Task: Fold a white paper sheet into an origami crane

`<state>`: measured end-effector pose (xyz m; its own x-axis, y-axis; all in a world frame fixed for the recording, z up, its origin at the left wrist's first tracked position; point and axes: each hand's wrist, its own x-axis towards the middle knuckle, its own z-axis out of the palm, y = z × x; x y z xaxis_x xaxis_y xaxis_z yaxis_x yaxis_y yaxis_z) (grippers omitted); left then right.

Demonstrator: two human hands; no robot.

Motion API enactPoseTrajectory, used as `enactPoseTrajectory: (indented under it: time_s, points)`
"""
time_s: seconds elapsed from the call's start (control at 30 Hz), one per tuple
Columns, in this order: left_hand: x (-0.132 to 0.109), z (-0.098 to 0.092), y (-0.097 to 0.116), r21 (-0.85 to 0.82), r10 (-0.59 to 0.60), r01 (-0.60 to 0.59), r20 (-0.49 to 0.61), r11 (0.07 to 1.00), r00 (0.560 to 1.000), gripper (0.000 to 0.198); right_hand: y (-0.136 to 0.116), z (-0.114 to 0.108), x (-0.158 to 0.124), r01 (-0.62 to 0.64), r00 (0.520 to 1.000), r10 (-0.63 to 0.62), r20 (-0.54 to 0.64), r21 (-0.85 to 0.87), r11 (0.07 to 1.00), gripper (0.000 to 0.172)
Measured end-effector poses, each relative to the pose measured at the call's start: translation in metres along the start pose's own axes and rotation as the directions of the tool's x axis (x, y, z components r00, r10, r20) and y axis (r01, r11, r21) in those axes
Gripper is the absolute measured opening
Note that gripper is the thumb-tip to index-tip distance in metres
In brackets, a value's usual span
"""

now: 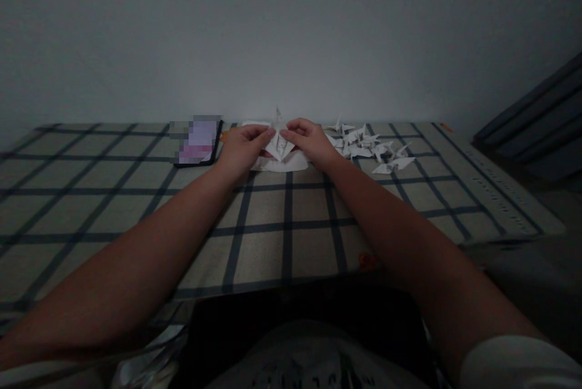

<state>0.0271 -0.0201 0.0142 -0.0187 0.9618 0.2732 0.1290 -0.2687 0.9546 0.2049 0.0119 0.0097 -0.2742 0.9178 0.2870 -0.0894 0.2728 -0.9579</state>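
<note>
**Forearms [150, 256] reach to a paper bird [280, 142] at 12 o'clock**

Left hand [243, 148] and right hand [313, 140] pinch its 2 sides, fingers clenched on the paper, above loose sheets [282, 163] on the checked desk [286, 237]. Uneven pulling could tear a wing. Finished birds [368, 148] lie at 1 o'clock, a phone [199, 142] at 11. Dim light hides the creases.

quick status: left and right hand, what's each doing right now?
Left hand: closed, pinching the folded white paper on its left side.
Right hand: closed, pinching the same paper on its right side.
</note>
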Motion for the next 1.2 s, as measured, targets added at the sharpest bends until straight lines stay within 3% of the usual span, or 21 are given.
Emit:
enactPoseTrajectory:
  time_s: [0.43,0.67,0.83,1.03,1.2]
  points:
    - [0.0034,0.0007,-0.0049,0.029,0.014,-0.014,0.006,0.999,1.000,0.036,-0.0040,0.0024,-0.0014,-0.020,1.000,0.019,-0.009,-0.015,1.000,0.027]
    - [-0.0019,0.0001,0.0008,0.035,-0.008,0.008,-0.004,0.999,1.000,0.039,0.0041,-0.0043,-0.0006,0.018,0.994,-0.016,0.105,-0.017,1.000,0.026]
    - [-0.0016,0.0033,0.0017,-0.104,-0.027,0.033,0.057,0.994,0.998,0.050,0.0029,-0.0051,0.0004,0.044,0.999,-0.042,0.026,-0.094,0.995,0.024]
    - [-0.0005,0.0010,0.0024,-0.018,-0.003,0.005,0.069,1.000,0.998,0.053,0.0004,-0.0014,-0.0009,0.046,0.998,-0.044,0.034,-0.066,0.997,0.026]
    - [-0.0014,0.0009,0.0037,-0.034,0.030,-0.027,0.079,0.999,0.996,0.059,-0.0051,-0.0002,-0.0037,0.041,0.999,-0.037,0.029,-0.154,0.987,0.029]
